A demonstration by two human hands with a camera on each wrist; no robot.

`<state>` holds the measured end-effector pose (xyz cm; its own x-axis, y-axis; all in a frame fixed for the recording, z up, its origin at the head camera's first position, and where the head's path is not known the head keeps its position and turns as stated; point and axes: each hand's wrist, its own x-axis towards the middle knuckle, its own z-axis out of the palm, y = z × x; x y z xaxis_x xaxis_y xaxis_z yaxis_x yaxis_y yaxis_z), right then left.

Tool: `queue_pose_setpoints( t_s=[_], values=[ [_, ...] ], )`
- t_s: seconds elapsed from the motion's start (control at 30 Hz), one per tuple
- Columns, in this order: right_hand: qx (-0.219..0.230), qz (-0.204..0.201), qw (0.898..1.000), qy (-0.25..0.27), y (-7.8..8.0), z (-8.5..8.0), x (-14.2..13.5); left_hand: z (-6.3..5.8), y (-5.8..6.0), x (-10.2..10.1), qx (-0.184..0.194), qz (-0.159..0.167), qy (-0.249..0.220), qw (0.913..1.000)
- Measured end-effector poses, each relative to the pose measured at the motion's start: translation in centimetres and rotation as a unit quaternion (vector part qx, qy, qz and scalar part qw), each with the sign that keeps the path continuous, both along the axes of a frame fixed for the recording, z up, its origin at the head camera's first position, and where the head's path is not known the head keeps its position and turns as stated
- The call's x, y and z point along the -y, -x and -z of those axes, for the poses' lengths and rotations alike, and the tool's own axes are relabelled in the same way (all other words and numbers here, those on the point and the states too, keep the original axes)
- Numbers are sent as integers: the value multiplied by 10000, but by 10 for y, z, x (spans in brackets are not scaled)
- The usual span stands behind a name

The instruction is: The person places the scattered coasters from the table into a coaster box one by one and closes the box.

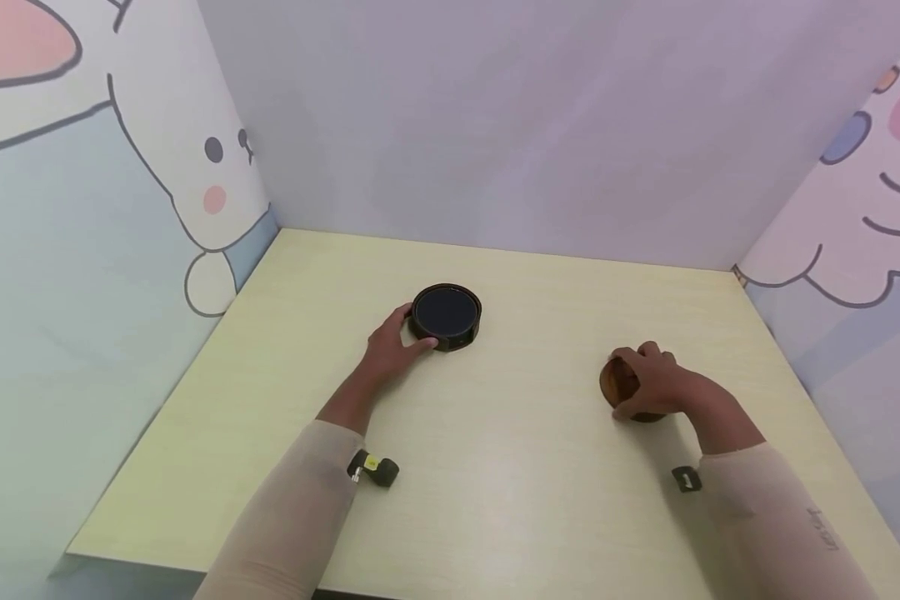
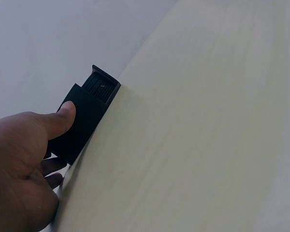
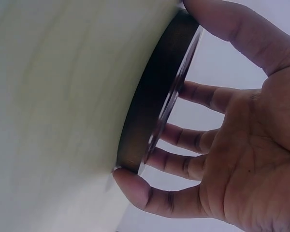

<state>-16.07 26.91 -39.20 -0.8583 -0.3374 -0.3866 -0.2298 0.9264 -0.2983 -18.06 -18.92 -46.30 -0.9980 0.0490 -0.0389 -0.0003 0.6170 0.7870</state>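
Note:
A round black holder point(image 1: 446, 312) stands towards the back of the table, with a dark disc filling its top. My left hand point(image 1: 393, 346) grips its near left side, thumb in front and fingers round the far side. Through a cut-out in the holder's wall point(image 2: 84, 123), thin stacked layers point(image 2: 101, 86) show in the left wrist view. Further right, my right hand point(image 1: 652, 381) holds a round brown wooden piece point(image 1: 617, 380) from above. Its thick dark rim point(image 3: 152, 92) is at the table surface in the right wrist view, the thumb and fingers spread round it; its underside is hidden.
The pale wood-grain table point(image 1: 525, 467) meets a plain back wall point(image 1: 495, 125). Side walls with cartoon figures stand at the left point(image 1: 120, 250) and right point(image 1: 855, 208). Small black wrist devices point(image 1: 378, 471) sit at both sleeves.

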Motion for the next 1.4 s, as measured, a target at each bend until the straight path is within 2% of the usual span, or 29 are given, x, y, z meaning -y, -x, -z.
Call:
queue_pose_setpoints(
  t_s=[0.27,0.53,0.9,1.17,1.4],
  values=[
    [-226,78,9994,240,-3,-4,2,0,1,-2,15,16,-2,10000],
    [-477,374,9967,532,5,1,16,1,2,-2,-36,54,-10,10000],
    [-665,402,9943,727,17,-1,51,1,2,0,4,-19,82,10000],
    [-725,384,9939,739,34,4,75,1,2,0,-97,69,109,9999],
    [-674,356,9946,710,47,8,107,2,3,2,-144,83,200,9997]
  ],
)
